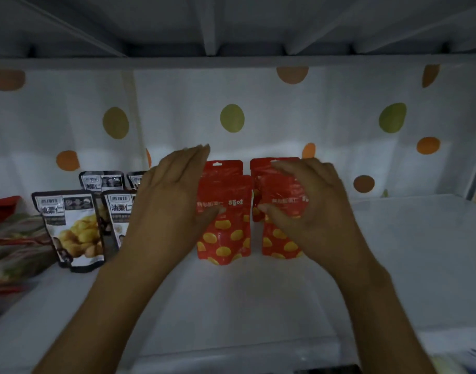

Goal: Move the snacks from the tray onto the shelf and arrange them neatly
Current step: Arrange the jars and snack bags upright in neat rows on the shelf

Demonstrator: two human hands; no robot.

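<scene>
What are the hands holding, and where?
Left hand open, thumb on middle of left red pouch. Right hand curls round top of right pouch. Neither lifted.

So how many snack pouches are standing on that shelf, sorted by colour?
Red pouches: 4
Black-and-white pouches: 4 (two partly hidden behind the left hand)
Total: 8

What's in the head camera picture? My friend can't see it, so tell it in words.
Two hands reach red snack pouches standing in two pairs on a white shelf: the left hand touches the left pair, the blurred right hand cups the right pair. Black-and-white pouches stand further left, before a spotted back wall.
</scene>
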